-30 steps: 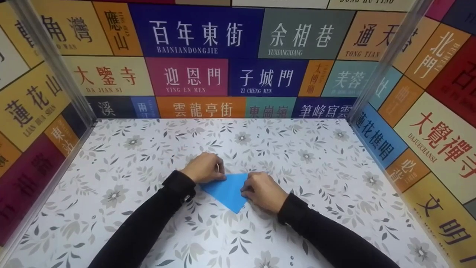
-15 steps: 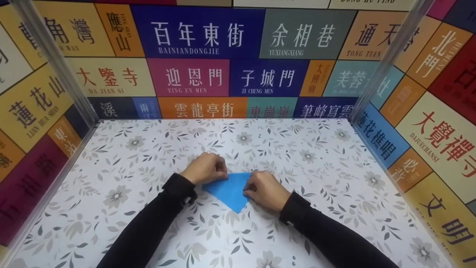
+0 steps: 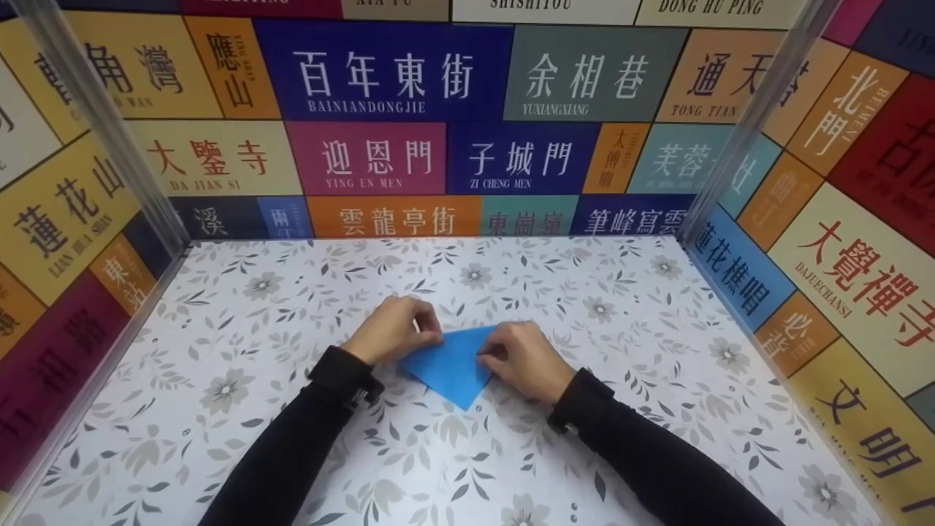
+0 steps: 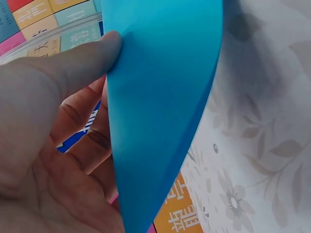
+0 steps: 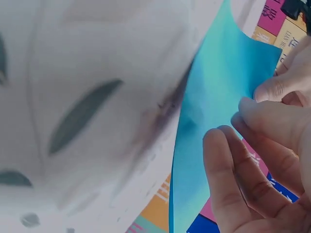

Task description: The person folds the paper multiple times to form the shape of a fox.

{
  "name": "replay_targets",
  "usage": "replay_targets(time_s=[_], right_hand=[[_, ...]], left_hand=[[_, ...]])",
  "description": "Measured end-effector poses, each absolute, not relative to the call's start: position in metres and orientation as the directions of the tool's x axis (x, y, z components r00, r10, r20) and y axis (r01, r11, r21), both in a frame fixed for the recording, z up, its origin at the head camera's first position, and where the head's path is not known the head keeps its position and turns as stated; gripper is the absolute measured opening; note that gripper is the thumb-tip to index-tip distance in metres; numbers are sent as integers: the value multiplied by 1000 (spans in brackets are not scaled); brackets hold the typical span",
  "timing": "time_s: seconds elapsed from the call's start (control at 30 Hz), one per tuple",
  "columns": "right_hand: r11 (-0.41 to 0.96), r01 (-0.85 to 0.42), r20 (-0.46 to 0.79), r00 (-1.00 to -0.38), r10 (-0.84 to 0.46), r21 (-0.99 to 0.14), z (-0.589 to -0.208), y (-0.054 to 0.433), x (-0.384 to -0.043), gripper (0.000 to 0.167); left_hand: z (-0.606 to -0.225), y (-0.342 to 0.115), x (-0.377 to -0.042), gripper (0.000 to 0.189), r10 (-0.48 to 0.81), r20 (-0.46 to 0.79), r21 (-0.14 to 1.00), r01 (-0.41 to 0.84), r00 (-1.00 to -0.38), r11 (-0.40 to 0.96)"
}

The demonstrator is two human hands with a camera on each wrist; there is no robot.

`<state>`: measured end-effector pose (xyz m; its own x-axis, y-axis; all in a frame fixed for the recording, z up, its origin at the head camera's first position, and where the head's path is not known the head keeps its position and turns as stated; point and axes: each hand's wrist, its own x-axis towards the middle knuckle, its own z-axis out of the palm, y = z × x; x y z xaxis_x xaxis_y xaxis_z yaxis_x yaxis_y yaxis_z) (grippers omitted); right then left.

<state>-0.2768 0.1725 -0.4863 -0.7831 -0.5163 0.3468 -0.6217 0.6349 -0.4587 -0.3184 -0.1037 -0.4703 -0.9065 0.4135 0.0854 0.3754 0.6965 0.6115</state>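
Note:
A sheet of blue paper (image 3: 454, 369), folded so it shows as a triangle with its point toward me, is at mid table between both hands. My left hand (image 3: 397, 329) pinches its upper edge on the left. In the left wrist view the thumb (image 4: 99, 53) lies on the near face of the paper (image 4: 160, 97), the other fingers behind. At the upper right edge my right hand (image 3: 527, 361) pinches the paper between thumb and fingertips. Two layers show along the edge in the left wrist view, and the paper (image 5: 206, 111) bows in the right wrist view.
A white tabletop (image 3: 292, 467) with grey flowers and leaves lies beneath. Panels of colourful signs (image 3: 380, 69) with Chinese lettering stand at the back and both sides. Clear corner strips (image 3: 752, 124) join them. Black bands (image 3: 349, 376) circle both wrists.
My right hand has risen a little with its end of the paper, so the top edge now slopes up to the right. The left hand keeps its hold in nearly the same place.

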Motion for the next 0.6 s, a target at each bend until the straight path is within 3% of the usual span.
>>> replay_targets(time_s=[0.33, 0.6], right_hand=[[568, -638, 417, -770, -483, -520, -461, 177, -284, 8], [553, -682, 511, -728, -456, -477, -445, 180, -287, 9]], left_hand=[[-457, -110, -314, 11, 403, 141, 658, 390, -904, 644], [-444, -109, -306, 10, 366, 195, 666, 397, -910, 631]])
